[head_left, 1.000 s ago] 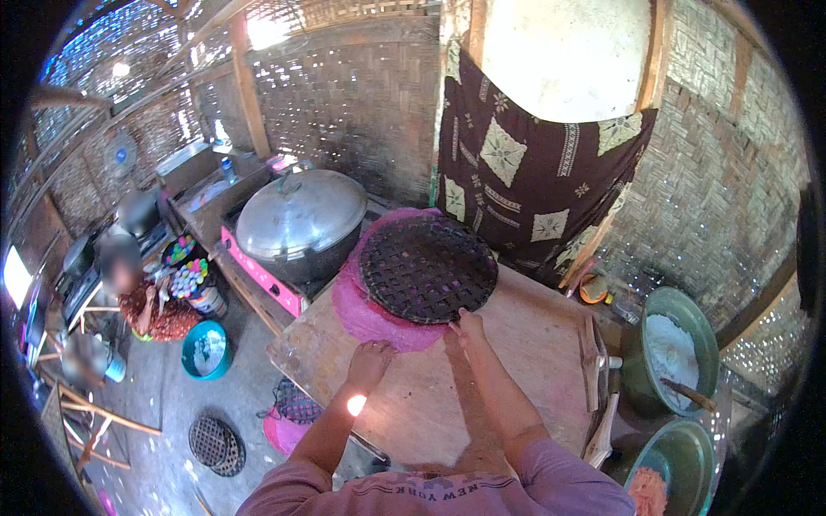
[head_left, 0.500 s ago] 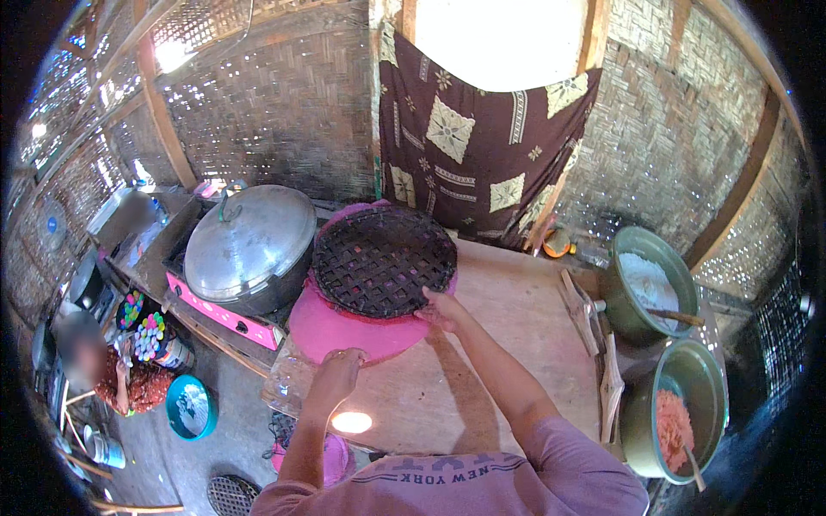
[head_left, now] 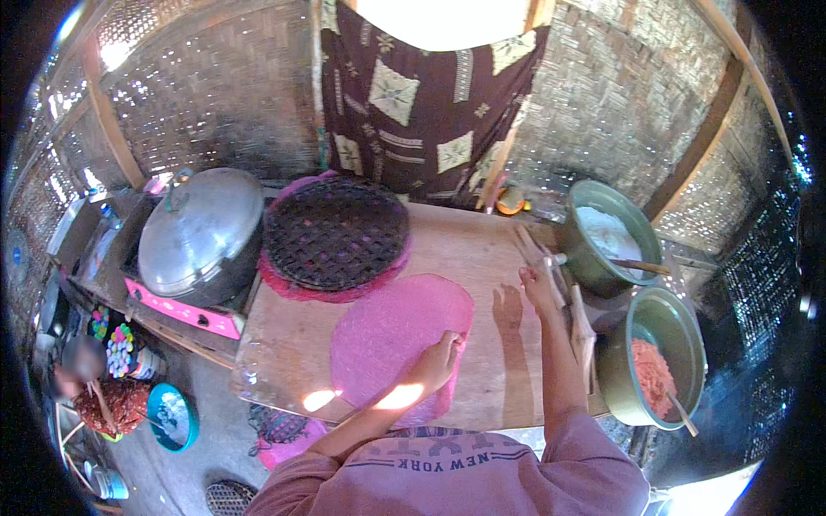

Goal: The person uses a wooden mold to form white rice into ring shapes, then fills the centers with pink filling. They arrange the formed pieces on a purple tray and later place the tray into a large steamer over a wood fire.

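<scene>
A round pink mesh sheet (head_left: 387, 331) lies on the wooden table. My left hand (head_left: 442, 358) is closed on its right part, fingers pinching the material. My right hand (head_left: 537, 291) reaches forward over the table's right side, beside the long pale wooden pieces (head_left: 582, 331). Its fingers look stretched out, and I see nothing held in them. Whether it touches the wood is unclear. At the back left of the table, dark round woven lattice trays (head_left: 335, 232) rest on more pink mesh (head_left: 331, 295).
Left of the table stands a large lidded metal pot (head_left: 202, 232) on a pink-fronted stove (head_left: 185, 310). On the right are a green basin of white powder (head_left: 607, 232) and another of orange mixture (head_left: 652, 374). A person (head_left: 112, 404) sits at lower left near a teal basin (head_left: 174, 419).
One pink mesh sheet has come away from under the lattice trays toward me, in my left hand. My right hand has left the trays and moved right. The view has shifted.
</scene>
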Tool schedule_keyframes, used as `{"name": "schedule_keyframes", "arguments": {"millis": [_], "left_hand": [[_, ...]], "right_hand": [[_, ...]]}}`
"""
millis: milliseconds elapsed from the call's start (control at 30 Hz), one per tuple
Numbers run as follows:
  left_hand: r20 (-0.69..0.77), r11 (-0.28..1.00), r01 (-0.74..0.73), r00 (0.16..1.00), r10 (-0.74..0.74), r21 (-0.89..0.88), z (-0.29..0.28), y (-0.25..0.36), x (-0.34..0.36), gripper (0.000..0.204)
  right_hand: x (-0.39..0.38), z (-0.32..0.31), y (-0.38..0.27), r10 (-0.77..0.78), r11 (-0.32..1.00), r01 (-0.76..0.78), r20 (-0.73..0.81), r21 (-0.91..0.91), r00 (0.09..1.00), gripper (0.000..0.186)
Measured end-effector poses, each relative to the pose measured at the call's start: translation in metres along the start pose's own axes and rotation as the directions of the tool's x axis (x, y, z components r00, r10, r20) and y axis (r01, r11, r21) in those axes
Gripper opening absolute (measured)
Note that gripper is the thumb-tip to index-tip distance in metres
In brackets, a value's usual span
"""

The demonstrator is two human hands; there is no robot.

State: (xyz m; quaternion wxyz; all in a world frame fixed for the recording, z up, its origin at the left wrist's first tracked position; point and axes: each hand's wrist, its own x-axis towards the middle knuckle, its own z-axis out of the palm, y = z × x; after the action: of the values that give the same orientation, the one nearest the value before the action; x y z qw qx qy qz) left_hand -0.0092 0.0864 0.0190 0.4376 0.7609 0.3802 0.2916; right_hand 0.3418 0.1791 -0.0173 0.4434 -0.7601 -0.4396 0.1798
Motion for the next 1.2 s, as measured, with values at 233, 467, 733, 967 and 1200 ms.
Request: {"name": "schedule_keyframes", "arguments": {"millis": [233, 467, 733, 967, 1200], "left_hand": [[0.148, 0.990, -0.049, 0.987, 0.068, -0.130, 0.124, 0.015, 0.080, 0.036], [0.447, 0.695, -0.413, 0.882, 0.146, 0.588, 0.097, 0.012, 0.082, 0.067], [0.089, 0.724, -0.041, 0.996, -0.028, 0.689, 0.143, 0.004, 0.107, 0.069], [0.283, 0.891, -0.213, 0.954, 0.101, 0.401, 0.122, 0.059, 0.104, 0.073], [0.607, 0.966, -0.214, 0.791, 0.082, 0.148, 0.083, 0.134, 0.065, 0.055]], "right_hand": [[-0.088, -0.128, 0.008, -0.066, 0.994, 0.076, -0.116, 0.082, 0.991, 0.027], [-0.230, -0.212, 0.026, -0.064, 0.994, 0.048, -0.152, -0.102, 0.986, 0.019], [-0.231, -0.174, 0.066, -0.144, 0.844, -0.014, -0.253, -0.537, 0.957, 0.064], [-0.233, -0.181, 0.027, 0.194, 0.965, -0.214, -0.136, -0.151, 0.972, 0.067], [-0.246, -0.208, -0.058, -0.191, 0.980, 0.138, 0.470, 0.144, 0.862, 0.051]]}}
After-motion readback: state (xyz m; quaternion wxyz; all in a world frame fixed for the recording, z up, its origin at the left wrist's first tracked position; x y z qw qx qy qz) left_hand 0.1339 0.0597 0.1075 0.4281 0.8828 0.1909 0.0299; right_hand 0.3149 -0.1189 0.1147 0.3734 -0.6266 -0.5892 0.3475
